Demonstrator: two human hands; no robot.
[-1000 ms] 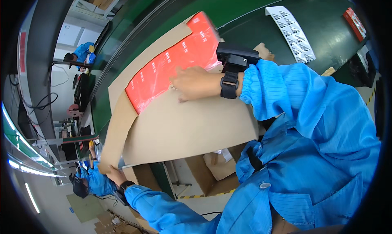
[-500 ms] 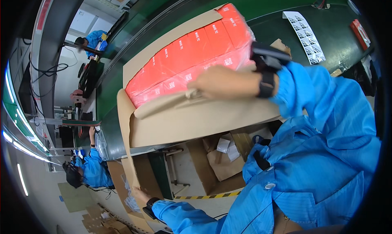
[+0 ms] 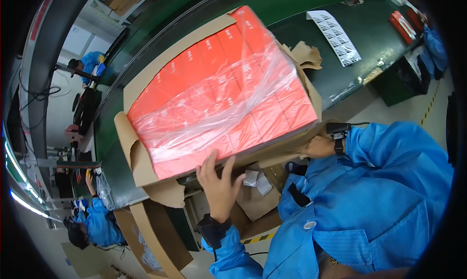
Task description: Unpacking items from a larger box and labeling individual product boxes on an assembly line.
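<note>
A large pack of red boxes (image 3: pixel 194 79) under clear plastic film lies on a green bench, partly wrapped in torn brown kraft paper (image 3: pixel 134 152). The paper still runs along its far and left sides. At the front edge my left hand (image 3: pixel 219 184) is open, fingers spread, with its fingertips against or just beside the pack. My right hand (image 3: pixel 318 146), at the near right corner, has its fingers closed on the brown paper hanging below the front edge. Crumpled paper (image 3: pixel 306 55) sticks out on the right side.
A sheet of stickers (image 3: pixel 335 38) and red boxes (image 3: pixel 402 27) lie farther right on the bench (image 3: pixel 287 33). Below stand open cartons (image 3: pixel 170 225), one with white pieces inside. A dark green bin (image 3: pixel 401 82) stands at right. Co-workers in blue (image 3: pixel 99 225) are at left and right.
The front paper has been pulled down off the pack, baring its near side. My right hand moved toward me and right; my left hand came up from the lower left to the front edge.
</note>
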